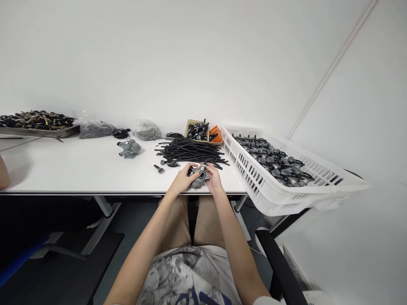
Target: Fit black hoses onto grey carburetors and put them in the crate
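Between my two hands, near the table's front edge, is a grey metal carburetor point(199, 179) with a round opening facing me. My left hand point(183, 178) is closed on its left side, the thumb across the top. My right hand point(213, 177) grips its right side, with fingertips near a short black hose point(208, 162) at the top. Just beyond lies a pile of black rubber hoses point(190, 149). Small black-and-grey round caps point(171, 163) rest on the table to the left. Another carburetor point(129, 148) sits farther left.
A white plastic crate point(248, 173) at right holds rows of carburetors with hoses. Behind the pile stand a beige bin point(188, 123) of black parts and an orange basket point(217, 129). Plastic bags point(147, 129) and a metal tray point(68, 131) line the wall. Another person's arm point(3, 173) shows at far left.
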{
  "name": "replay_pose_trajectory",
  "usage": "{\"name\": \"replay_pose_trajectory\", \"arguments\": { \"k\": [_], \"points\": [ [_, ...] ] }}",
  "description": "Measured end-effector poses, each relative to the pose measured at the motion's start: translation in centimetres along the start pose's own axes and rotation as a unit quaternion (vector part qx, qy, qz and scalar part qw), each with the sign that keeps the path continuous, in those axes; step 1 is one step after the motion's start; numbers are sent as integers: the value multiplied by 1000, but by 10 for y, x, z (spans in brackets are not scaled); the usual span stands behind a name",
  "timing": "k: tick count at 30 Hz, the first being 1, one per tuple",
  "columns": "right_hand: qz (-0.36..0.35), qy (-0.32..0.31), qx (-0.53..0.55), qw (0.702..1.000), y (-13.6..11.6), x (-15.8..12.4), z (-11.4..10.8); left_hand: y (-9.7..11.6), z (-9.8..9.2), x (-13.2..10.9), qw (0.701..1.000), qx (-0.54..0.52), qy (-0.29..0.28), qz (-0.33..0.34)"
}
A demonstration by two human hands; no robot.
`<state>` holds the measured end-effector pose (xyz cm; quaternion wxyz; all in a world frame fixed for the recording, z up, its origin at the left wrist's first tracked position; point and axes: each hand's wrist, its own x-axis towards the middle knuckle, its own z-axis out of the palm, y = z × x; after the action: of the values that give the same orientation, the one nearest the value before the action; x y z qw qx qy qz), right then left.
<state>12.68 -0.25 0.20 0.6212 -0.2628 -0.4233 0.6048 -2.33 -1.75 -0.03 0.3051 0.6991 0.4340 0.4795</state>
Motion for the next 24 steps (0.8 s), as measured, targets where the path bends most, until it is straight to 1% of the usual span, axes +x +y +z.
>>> {"name": "replay_pose_trajectory", "arguments": {
  "k": [12,24],
  "points": [
    [5,15,3,1000,0,0,2,-1,0,0,1000,4,-4,4],
    [-7,28,0,1000,2,0,3,-2,0,0,1000,9,-1,-8]
  ]
}}
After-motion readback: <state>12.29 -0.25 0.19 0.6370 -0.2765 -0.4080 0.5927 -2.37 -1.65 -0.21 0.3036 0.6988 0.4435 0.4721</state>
